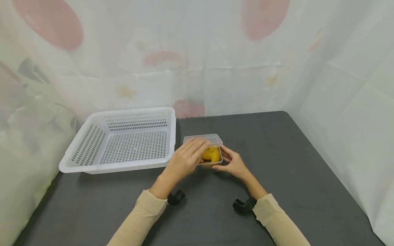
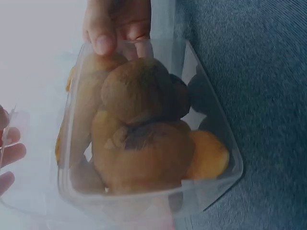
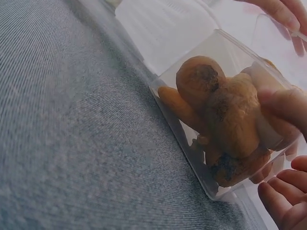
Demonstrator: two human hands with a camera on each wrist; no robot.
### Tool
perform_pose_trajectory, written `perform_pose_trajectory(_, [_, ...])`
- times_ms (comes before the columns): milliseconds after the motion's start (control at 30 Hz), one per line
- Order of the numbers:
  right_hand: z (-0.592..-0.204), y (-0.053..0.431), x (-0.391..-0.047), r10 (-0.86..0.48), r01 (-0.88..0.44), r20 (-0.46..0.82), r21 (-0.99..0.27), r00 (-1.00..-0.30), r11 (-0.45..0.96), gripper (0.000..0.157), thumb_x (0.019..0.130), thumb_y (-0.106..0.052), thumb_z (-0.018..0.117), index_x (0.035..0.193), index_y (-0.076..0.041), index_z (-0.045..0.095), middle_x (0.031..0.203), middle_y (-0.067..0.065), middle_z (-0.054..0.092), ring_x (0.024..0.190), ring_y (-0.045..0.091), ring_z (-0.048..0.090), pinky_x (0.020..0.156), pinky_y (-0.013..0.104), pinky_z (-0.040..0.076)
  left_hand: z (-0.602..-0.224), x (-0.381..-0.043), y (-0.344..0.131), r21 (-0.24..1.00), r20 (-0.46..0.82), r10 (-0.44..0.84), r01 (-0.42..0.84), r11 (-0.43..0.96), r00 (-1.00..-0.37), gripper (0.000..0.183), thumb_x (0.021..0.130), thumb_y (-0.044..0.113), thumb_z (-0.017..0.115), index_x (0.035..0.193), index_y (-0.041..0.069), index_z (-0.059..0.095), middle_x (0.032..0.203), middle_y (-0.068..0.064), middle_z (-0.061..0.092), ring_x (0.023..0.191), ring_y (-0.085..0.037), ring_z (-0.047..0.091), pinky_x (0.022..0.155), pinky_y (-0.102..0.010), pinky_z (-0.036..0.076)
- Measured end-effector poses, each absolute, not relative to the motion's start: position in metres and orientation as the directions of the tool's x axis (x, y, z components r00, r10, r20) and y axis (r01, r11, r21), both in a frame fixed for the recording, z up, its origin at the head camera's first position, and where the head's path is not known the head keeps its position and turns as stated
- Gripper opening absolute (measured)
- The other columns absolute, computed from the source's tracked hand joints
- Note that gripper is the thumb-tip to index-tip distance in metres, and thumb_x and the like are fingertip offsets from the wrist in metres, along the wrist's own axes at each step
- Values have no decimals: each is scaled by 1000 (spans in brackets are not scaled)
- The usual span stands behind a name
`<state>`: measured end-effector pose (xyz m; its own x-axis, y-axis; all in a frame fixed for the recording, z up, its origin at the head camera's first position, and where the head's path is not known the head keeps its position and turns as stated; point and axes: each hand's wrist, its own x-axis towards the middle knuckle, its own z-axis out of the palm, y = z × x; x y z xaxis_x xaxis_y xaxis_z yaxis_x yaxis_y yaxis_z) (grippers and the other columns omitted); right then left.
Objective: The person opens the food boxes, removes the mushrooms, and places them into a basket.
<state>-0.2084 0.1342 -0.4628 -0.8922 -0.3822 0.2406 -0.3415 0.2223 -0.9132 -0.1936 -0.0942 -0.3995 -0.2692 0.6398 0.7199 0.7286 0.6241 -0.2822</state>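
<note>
A clear plastic box (image 1: 210, 164) stands on the dark table right of centre. Inside it lie several rounded yellow-orange pieces (image 1: 212, 154), which show dark patches through the wall in both wrist views. My left hand (image 1: 185, 159) holds a clear lid (image 1: 213, 138) by its edge, tilted up over the back of the box. In the right wrist view, the left fingers (image 3: 283, 14) pinch the lid's edge. My right hand (image 1: 235, 165) grips the box's right side, thumb (image 3: 285, 108) at the near wall and fingers around behind.
Left of the box sits a large white slotted basket (image 1: 170, 140), close beside my left hand. Dark table surface (image 1: 277, 171) extends to the right and in front. Patterned cloth (image 1: 215, 89) hangs behind the table and along both sides.
</note>
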Motion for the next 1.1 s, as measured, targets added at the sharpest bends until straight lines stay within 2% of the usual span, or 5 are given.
perform_pose_trajectory(267, [-465,137,-211,-363,-388,313,-909,-877,154,86,77,0,78,148,6,30,152,29,33,140,41,37,109,47,40,-393,-187,-109,-227,741,611,752,619,-279,32,94,10,58,123,0,64,123,-13,68,115,-25,65,102,-41,53])
perform_pose_trajectory(500, [-461,137,-214,-359,-363,305,-926,-882,105,80,80,1,74,148,4,31,153,27,32,134,-5,39,111,45,39,-393,-178,-126,-219,756,592,745,630,-279,34,101,14,43,124,-2,63,123,-14,68,115,-28,64,100,-42,53])
perform_pose_trajectory(733, [-459,136,-216,-409,-322,265,-943,-873,77,85,81,-4,75,149,6,25,156,28,25,146,40,24,115,43,31,-399,-167,-136,-235,749,602,738,632,-278,36,103,17,40,122,-1,64,124,-13,68,116,-27,64,110,-36,47])
perform_pose_trajectory(967, [-462,136,-218,-436,-286,247,-958,-866,26,88,83,-8,74,150,9,19,158,30,16,148,44,14,118,50,23,-404,-161,-140,-212,730,607,739,640,-316,31,98,13,52,124,0,64,130,-14,65,122,-28,61,100,-42,53])
perform_pose_trajectory(1100, [-463,134,-218,-439,-288,258,-958,-861,3,87,84,-6,73,150,8,18,159,29,14,148,44,13,118,52,21,-405,-162,-140,-218,732,606,737,639,-310,34,102,16,43,123,0,64,130,-14,64,121,-29,62,99,-42,54])
